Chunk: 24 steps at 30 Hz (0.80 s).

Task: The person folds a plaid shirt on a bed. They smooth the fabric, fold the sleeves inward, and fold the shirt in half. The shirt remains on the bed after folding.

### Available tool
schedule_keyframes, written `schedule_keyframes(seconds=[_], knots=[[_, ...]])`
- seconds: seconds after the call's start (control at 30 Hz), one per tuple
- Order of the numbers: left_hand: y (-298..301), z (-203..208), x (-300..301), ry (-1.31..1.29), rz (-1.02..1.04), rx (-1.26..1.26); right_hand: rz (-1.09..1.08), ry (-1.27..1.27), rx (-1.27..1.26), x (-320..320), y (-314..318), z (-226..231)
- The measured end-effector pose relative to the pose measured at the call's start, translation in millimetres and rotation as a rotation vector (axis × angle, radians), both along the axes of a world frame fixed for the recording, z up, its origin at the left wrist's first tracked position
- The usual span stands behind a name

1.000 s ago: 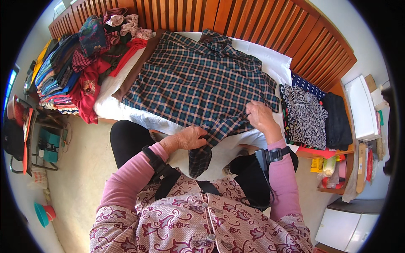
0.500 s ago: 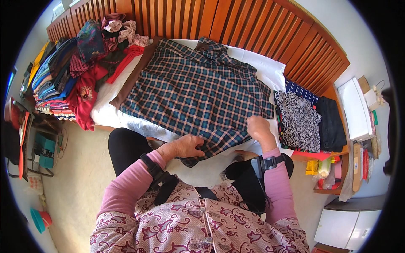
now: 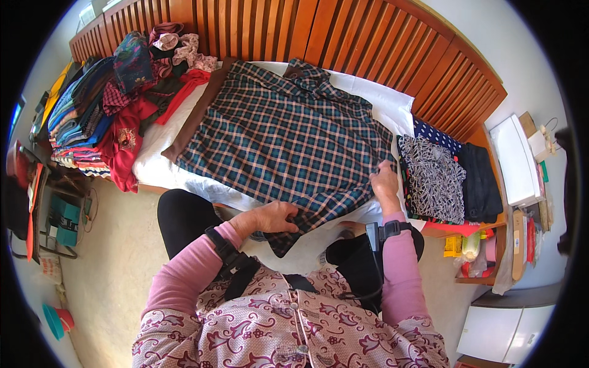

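Note:
A dark green, black and pink plaid shirt (image 3: 276, 135) lies spread over a white sheet (image 3: 153, 162), with a brown band along its left edge. My left hand (image 3: 273, 218) is closed on the shirt's near edge, where a flap of the cloth hangs past the sheet. Farther right, my right hand (image 3: 384, 183) pinches the shirt's right edge between thumb and fingers. A brown patch shows at the shirt's far end.
At the left stand a stack of folded clothes (image 3: 80, 129) and a red garment (image 3: 127, 144). Folded black-and-white cloth (image 3: 432, 178) and dark trousers (image 3: 481, 181) lie at the right. A slatted wooden backrest (image 3: 257, 27) runs behind. A white box (image 3: 516, 161) stands far right.
My right hand has moved slightly up and right along the shirt's edge. The near flap hangs a little lower beside my left hand, which stays closed on the cloth.

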<state>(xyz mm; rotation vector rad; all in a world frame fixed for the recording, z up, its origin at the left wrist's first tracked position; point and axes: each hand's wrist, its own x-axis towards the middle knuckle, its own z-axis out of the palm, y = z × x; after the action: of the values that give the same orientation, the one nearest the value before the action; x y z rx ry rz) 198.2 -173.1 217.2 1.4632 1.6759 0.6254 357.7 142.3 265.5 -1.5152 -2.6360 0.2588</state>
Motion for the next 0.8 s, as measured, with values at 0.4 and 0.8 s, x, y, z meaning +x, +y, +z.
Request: schedule_keyframes(seconds=[0.4, 0.8], knots=[[-2.6, 1.8, 4.6, 0.046, 0.016, 0.013, 0.432, -0.256, 0.290, 2.9, -48.5, 11.6], [-6.4, -10.4, 2.0, -0.049, 0.080, 0.045, 1.240, 0.121, 0.076, 4.8, -167.9, 19.1]])
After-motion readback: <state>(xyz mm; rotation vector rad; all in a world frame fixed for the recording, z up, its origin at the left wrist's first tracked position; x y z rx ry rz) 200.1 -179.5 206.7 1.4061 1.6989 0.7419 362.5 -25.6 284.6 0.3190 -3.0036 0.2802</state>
